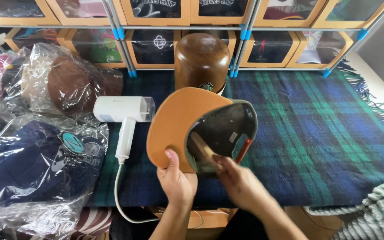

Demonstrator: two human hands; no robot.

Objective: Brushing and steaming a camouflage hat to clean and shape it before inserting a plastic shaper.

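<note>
Tan under-brim of a cap (174, 126), turned upside down above a blue-green plaid blanket (316, 133), just in front of a brown wooden hat block (202, 60). Crown cavity dark, facing the camera. Probably light; brim stiff enough to bear a pinch at its edge, crown fabric softer and likely to dent (best taken by the brim, as here). Left hand (177, 182) closed on the near edge of the brim, thumb on top, fingers hidden beneath. Right hand (241, 184) curled around the handle of a small brush (203, 153), bristle end inside the crown; grip blurred, finger spread not readable. To the left, a white handheld steamer (123, 111) with cord, lying on the blanket, well apart from both hands. Further left, caps in clear plastic bags (45, 151). Behind, shelving with boxed caps (156, 44).
</note>
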